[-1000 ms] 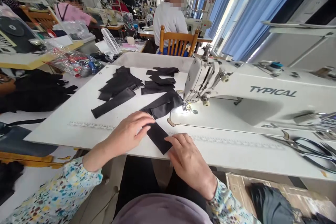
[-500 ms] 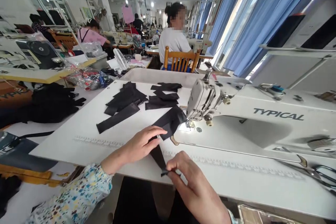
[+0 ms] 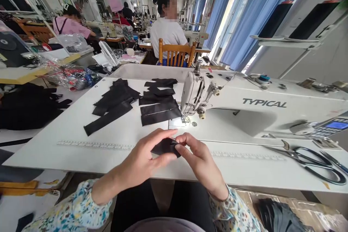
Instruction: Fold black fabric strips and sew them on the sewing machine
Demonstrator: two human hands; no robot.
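A small black fabric piece is between my hands, just above the front of the sewing table. My left hand holds it from the left, thumb below and fingers above. At its right end, my right hand pinches the edge between thumb and forefinger. Beyond my hands stands the white sewing machine, its presser foot over the needle plate. Black fabric strips lie left of the foot, one reaching up to it. A looser pile of black strips is farther left.
Large scissors lie at the table's right, blades towards me. A ruler scale runs along the white tabletop. Black thread cones stand on a rack at the right. A co-worker sits ahead on a wooden chair.
My hands have come together, both now on the fabric piece, which was a hanging strip. The fabric by the presser foot now lies flat. The view has shifted right and down.
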